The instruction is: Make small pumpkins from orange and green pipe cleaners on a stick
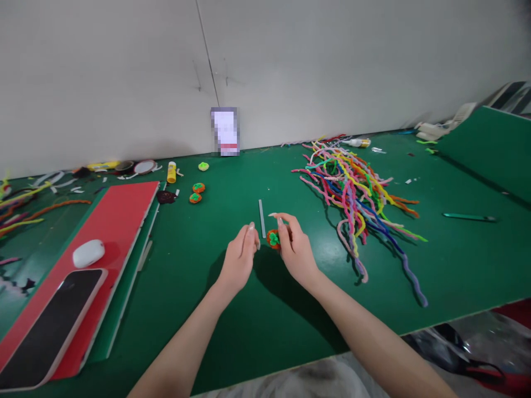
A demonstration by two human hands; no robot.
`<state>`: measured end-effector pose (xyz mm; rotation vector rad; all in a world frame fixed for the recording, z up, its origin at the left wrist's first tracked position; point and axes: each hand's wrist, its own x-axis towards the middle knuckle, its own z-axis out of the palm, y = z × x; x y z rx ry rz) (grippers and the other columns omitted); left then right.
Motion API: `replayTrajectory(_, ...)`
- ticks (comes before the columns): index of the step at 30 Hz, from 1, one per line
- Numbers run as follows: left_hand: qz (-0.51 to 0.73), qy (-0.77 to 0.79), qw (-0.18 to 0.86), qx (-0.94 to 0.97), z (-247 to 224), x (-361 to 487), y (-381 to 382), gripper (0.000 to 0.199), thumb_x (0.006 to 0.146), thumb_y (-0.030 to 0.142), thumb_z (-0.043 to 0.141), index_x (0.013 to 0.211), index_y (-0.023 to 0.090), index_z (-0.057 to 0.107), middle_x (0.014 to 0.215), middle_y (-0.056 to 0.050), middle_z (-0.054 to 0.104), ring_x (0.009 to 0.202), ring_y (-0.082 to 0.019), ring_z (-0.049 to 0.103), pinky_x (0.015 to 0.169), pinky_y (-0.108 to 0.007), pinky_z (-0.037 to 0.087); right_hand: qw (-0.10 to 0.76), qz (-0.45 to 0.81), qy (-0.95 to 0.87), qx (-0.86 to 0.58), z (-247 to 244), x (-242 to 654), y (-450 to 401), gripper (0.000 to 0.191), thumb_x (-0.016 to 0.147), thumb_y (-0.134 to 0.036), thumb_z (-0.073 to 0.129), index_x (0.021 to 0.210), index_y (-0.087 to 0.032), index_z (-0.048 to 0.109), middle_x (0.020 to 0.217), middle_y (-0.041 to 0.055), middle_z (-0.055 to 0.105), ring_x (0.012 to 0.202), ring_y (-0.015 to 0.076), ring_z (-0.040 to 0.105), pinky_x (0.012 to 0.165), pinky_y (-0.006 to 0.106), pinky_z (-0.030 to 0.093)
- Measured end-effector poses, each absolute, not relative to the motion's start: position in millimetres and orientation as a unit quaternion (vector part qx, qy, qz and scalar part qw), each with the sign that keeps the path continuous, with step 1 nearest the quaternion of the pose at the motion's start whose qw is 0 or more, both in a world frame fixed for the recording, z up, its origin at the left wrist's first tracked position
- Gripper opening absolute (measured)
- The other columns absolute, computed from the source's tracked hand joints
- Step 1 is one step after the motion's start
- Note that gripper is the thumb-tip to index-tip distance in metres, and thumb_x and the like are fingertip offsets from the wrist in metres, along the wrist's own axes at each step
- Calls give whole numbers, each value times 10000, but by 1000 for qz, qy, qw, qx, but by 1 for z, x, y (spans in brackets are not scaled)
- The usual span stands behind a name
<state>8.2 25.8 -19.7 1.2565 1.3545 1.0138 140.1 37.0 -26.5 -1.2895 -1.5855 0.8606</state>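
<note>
R grip [296, 246] pinches orange/grn piece [272, 239] — on grip's L side; L grip [239, 254] nr — can't tell if holding.

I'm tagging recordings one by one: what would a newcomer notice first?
Probably the tangle of multicoloured pipe cleaners at the right. Near the centre, the right hand holds a small orange-and-green ornament. On the left, a red board carries a phone and white earbud case.
</note>
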Motion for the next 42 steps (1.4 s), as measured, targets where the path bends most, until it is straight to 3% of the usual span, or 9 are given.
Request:
replayTrajectory(8,336,520,503,604,-13,2,26,307,870,402,292,675,186,391,530,53,314,453,-75,263,448,-212,218,380,256,-733,-503,-34,142,38,256,890,-271,332,1067,-169,486,705,29,610,537,122,568,537,228,408)
replayTrajectory(15,240,514,460,683,-2,-5,25,154,828,308,358,717,206,387,528,58,348,456,-96,296,466,-227,211,368,248,-740,-505,-34,143,40,265,895,-292,328,1058,-167,497,731,45,638,567,132,601,530,221,419)
replayTrajectory(31,223,537,349,735,-6,-4,27,174,834,265,346,680,207,402,509,54,374,449,-99,330,473,-230,186,375,286,-747,-469,-36,142,39,250,897,-293,327,1046,-182,494,784,46,624,590,121,591,572,228,448)
replayTrajectory(36,238,549,343,724,-11,-2,26,163,829,253,348,705,205,442,503,54,378,448,-97,334,472,-227,197,365,262,-756,-477,-35,141,38,282,895,-304,336,1119,-178,453,642,7,574,535,126,555,530,232,425)
replayTrajectory(42,230,555,344,721,-11,0,25,149,825,236,344,750,204,469,502,59,366,451,-93,332,466,-224,206,379,251,-762,-462,-39,142,39,283,888,-299,357,1139,-191,433,648,-2,554,528,118,532,534,236,426)
